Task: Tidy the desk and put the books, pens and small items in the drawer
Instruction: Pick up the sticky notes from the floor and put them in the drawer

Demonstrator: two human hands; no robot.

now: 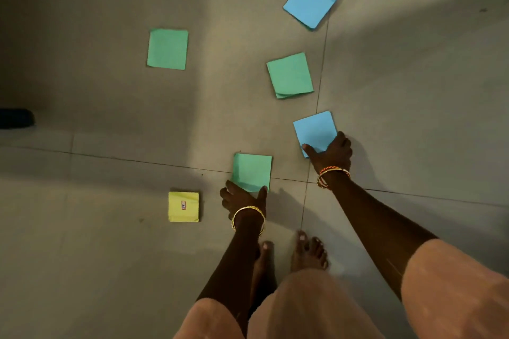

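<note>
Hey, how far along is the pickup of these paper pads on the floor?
Nothing looks stowed yet; no drawer is in view. In hand: the left hand grips a green pad, the right hand a blue pad. Left on the floor: yellow pad, two more green pads, another blue pad.

Three green paper pads (167, 49) (289, 75) (252, 171) and two blue pads (309, 1) (314, 131) lie on the grey tiled floor (96, 96). At lower left sits a yellow pad (183, 206) with a small red-and-white sticker. Gold bangles (248, 217) ring one wrist, gold with red-orange ones (332, 175) the other.
</note>
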